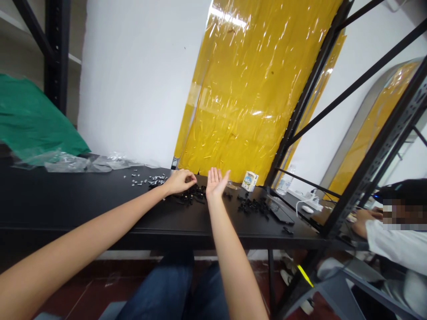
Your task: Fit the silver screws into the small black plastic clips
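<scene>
Left hand (180, 181): fingers curled, nearly shut, over black plastic parts (192, 194); hold unclear.
Right hand (216, 183): fingers spread, palm up, empty, just beside parts.
Around: metal screws (156, 180), small carton (249, 181), black table (83, 200).

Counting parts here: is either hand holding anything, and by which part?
Right hand: open, empty. Left hand: curled over small black parts; whether it holds one cannot be told.

Yellow plastic sheeting (240, 89) hangs on the white wall (140, 80) ahead of me. Green cloth (30, 120) sits left, over clear plastic wrap (63, 163). Small drink carton (250, 181) just beside black metal shelving (302, 115) (plastic bottle (285, 182) behind its bars), co-worker's white sleeve (396, 242) far right.
</scene>
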